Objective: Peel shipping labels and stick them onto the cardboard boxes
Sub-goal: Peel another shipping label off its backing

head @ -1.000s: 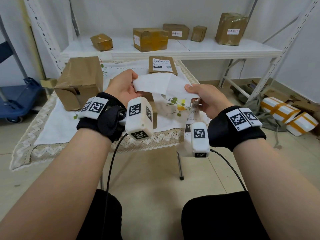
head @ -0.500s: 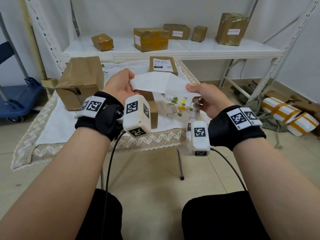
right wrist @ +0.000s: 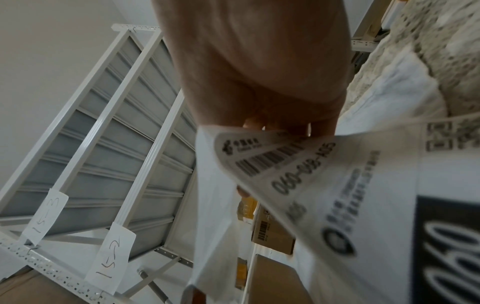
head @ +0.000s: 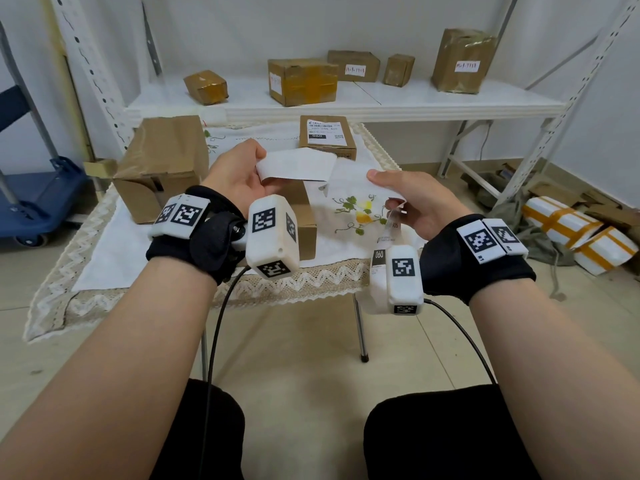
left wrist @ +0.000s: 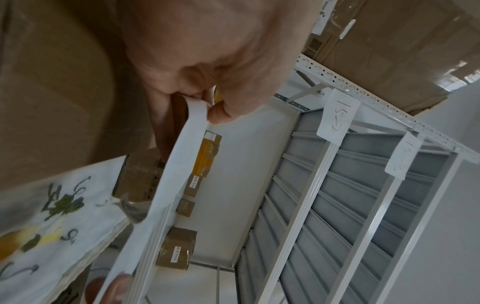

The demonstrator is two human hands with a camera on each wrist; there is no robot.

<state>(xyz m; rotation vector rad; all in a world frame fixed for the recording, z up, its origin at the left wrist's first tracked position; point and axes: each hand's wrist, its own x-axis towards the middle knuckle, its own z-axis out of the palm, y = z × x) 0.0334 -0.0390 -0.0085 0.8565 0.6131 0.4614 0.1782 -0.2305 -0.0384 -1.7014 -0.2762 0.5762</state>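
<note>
The white backing sheet (head: 298, 164) is stretching between both hands above the near part of the table (head: 104, 251), in front of the chest. The left hand (head: 239, 174) is pinching its left end between thumb and fingers, while the right hand (head: 412, 199) is pinching the right end, with the printed label (head: 388, 233) hanging down from its curled fingers beside the wrist camera. Under the sheet, a small box (head: 304, 220) is sitting on the flowered cloth, half hidden by the left wrist camera. A labelled box (head: 327, 136) is lying at the far edge, a big box (head: 162, 164) at the left. Behind, more boxes are standing on the white shelf (head: 381, 98).
</note>
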